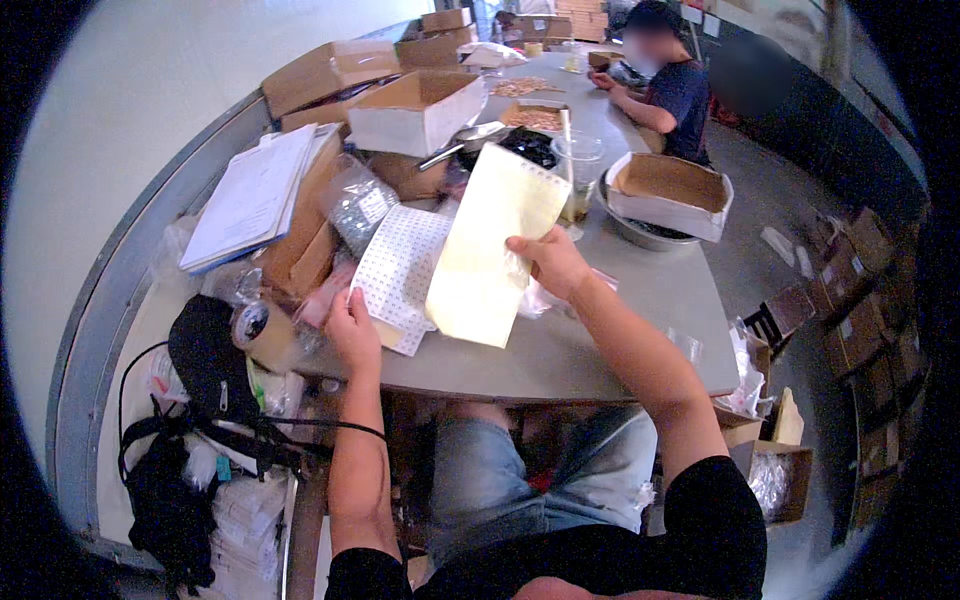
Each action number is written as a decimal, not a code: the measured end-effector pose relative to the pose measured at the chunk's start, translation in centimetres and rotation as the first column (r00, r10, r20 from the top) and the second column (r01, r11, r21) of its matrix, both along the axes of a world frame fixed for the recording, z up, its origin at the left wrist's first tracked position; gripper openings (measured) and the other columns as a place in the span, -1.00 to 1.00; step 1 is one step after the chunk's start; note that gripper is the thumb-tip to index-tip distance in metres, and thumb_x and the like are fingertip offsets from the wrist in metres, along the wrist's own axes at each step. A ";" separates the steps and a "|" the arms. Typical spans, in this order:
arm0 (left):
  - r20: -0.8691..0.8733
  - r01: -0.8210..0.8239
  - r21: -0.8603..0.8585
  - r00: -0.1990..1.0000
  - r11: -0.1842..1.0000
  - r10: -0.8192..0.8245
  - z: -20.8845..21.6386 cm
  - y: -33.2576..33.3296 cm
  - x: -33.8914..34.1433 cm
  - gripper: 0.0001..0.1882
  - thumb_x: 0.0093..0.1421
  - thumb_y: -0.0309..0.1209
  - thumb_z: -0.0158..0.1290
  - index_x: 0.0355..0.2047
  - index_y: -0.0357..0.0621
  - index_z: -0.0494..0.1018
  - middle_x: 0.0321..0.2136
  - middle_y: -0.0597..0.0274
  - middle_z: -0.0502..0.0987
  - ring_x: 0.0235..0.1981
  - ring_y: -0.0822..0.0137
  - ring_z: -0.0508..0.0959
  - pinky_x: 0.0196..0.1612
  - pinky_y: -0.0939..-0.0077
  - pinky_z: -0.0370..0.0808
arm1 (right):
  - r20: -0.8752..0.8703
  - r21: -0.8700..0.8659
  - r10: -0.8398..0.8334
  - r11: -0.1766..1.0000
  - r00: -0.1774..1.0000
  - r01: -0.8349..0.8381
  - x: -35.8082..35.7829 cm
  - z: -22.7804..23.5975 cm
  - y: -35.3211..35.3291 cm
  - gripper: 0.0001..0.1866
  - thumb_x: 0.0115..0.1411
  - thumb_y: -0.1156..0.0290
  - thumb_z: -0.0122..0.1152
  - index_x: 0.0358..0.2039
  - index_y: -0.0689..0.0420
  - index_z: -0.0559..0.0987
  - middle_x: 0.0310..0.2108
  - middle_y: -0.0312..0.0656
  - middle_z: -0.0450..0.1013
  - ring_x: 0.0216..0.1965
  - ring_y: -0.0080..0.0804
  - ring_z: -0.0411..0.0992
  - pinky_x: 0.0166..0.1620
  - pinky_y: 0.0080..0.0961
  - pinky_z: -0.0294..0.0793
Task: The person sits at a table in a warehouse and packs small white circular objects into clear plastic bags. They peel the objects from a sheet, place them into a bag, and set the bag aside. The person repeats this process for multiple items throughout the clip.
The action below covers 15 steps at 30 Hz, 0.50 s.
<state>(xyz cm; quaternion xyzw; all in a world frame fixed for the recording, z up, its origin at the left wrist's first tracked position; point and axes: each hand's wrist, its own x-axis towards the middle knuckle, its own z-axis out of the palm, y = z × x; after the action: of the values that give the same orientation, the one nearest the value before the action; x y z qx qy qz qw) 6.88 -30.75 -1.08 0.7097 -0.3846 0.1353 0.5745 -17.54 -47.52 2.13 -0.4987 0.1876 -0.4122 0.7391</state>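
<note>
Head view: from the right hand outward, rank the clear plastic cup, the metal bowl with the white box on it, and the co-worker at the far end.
From the right hand, which grips the yellow sheet:
1. Clear plastic cup, just beyond the hand, slightly right.
2. Metal bowl with the white box on it, farther right.
3. Co-worker, at the table's far end.

The person wears a black short-sleeved top whose sleeves end above the elbows, leaving both forearms bare. Below the near edge of the grey flat-topped work table, light blue denim trousers cover the lap, faded paler over the thighs. The left hand and the right hand are bare, with no gloves, rings or watch to be seen. The wrists carry no bands.
</note>
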 end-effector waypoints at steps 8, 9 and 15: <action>-0.386 -0.064 -0.298 0.921 0.952 -0.059 -4.7 7.3 -0.3 -0.81 0.32 -0.38 -0.07 -0.31 -0.31 0.34 -0.48 0.17 0.47 -0.60 0.43 0.46 -0.53 0.55 0.42 | -0.304 -0.277 -0.327 0.929 0.895 0.246 5.4 -3.5 -2.3 -0.30 0.03 0.69 0.22 0.18 0.23 0.16 -0.02 0.02 0.41 -0.09 -0.10 0.47 -0.04 -0.28 0.50; -0.446 -0.054 -0.277 0.892 0.959 -0.078 -5.4 9.3 -0.6 -0.83 0.32 -0.39 -0.08 -0.30 -0.28 0.31 -0.47 0.18 0.46 -0.64 0.49 0.45 -0.61 0.63 0.42 | -0.334 -0.362 -0.404 0.889 0.852 0.280 6.0 -3.4 -1.4 -0.24 0.00 0.68 0.25 0.20 0.23 0.11 0.00 0.05 0.38 -0.06 -0.07 0.44 -0.01 -0.26 0.47; -0.760 -0.048 -0.249 0.629 0.967 -0.164 -8.6 16.1 -3.8 -0.83 0.24 -0.43 0.03 -0.29 -0.23 0.29 -0.41 0.14 0.49 -0.52 0.40 0.52 -0.48 0.52 0.55 | -0.292 -0.831 -0.774 0.496 0.562 0.251 5.7 -1.5 1.0 -0.08 -0.08 0.56 0.35 0.26 0.18 0.05 0.14 0.23 0.17 0.18 0.09 0.18 0.21 -0.13 0.21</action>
<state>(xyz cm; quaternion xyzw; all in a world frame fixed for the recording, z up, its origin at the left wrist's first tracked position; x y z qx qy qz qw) 3.08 -14.64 -9.68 0.6091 -0.1031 -0.1551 0.7709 -11.84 -46.49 0.59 -0.7606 0.4019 -0.4690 0.1997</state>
